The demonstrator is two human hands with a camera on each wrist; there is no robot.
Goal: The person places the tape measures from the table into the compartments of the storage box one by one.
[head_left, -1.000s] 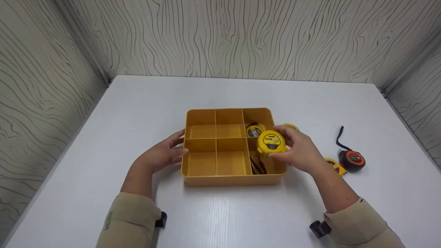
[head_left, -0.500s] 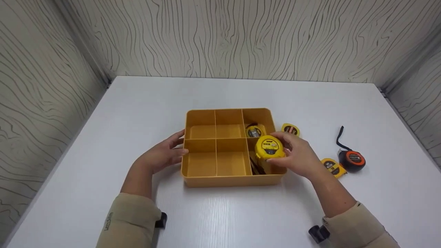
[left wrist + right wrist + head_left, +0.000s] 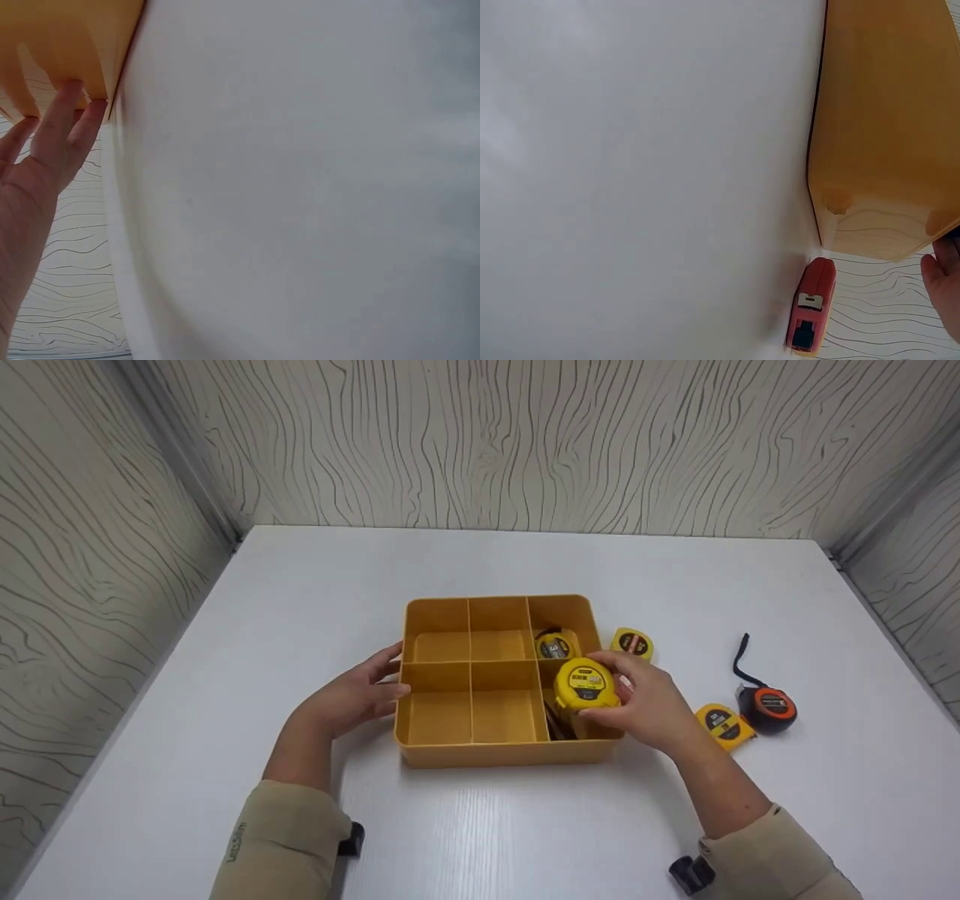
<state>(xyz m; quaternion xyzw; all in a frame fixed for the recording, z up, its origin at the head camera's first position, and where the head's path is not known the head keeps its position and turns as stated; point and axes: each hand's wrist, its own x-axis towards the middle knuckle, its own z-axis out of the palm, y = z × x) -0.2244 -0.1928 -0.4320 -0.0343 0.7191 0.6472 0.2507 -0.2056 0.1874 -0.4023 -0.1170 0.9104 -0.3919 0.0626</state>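
My right hand [image 3: 649,701] pinches a round yellow tape measure [image 3: 586,682] between thumb and fingers. It is held over the front right compartment of a mustard-yellow divided box [image 3: 506,754]. A dark strap [image 3: 558,726] lies in that compartment below it. Behind the divider, a yellow and grey tape measure [image 3: 555,646] sits in the back right compartment. My left hand [image 3: 352,694] rests against the box's left side, thumb at the rim. In the left wrist view its extended fingers [image 3: 58,120] touch the box's outer wall.
To the box's right lie a yellow tape measure [image 3: 632,643], a yellow-orange one [image 3: 724,725] and a black and orange one [image 3: 769,710] with a strap. A red-cased tape measure [image 3: 811,306] stands near the box in the right wrist view. Patterned panels [image 3: 487,442] surround the white table.
My right hand has moved slightly left and toward me, with the tape measure tilting and lowering over the front right compartment. My left hand and the box stay put.
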